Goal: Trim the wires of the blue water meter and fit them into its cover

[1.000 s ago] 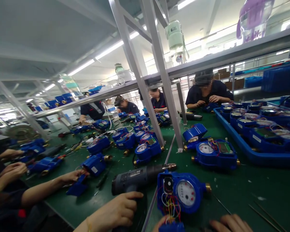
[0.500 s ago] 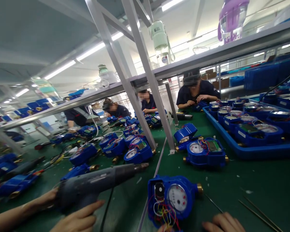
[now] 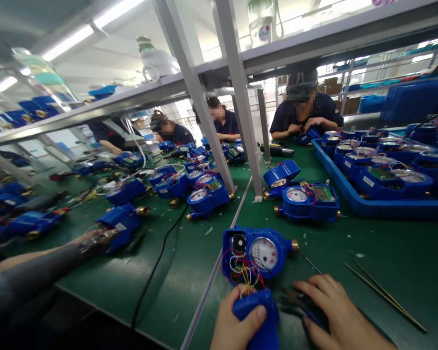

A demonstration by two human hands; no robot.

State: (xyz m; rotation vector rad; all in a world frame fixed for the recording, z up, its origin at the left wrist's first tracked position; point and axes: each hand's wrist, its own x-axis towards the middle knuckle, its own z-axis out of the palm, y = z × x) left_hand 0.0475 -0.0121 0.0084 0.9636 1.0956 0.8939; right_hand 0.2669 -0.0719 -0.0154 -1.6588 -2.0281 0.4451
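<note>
My left hand (image 3: pixel 237 321) grips a blue plastic cover (image 3: pixel 259 316) at the bottom centre, thumb across its face. Thin coloured wires run from the cover to an open blue water meter (image 3: pixel 266 250), which lies flat just beyond with its round dial upward and its brass fitting to the right. Beside the cover, my right hand (image 3: pixel 336 311) has its fingers around the dark handles of small pliers (image 3: pixel 306 306); their jaws point left toward the meter and look slightly blurred. Part of the grip is hidden under the fingers.
At the left, another person's arm is near a grey heat gun (image 3: pixel 40 272) aimed at a blue meter (image 3: pixel 120 226). Thin metal rods (image 3: pixel 387 296) lie at right. A blue tray (image 3: pixel 379 209) holds several meters. Shelf posts (image 3: pixel 253 146) rise ahead; co-workers sit beyond.
My view has tilted down. Both my hands have come further into view, with the cover and pliers now visible. The other person's heat gun has swung left, away from the meter near me.
</note>
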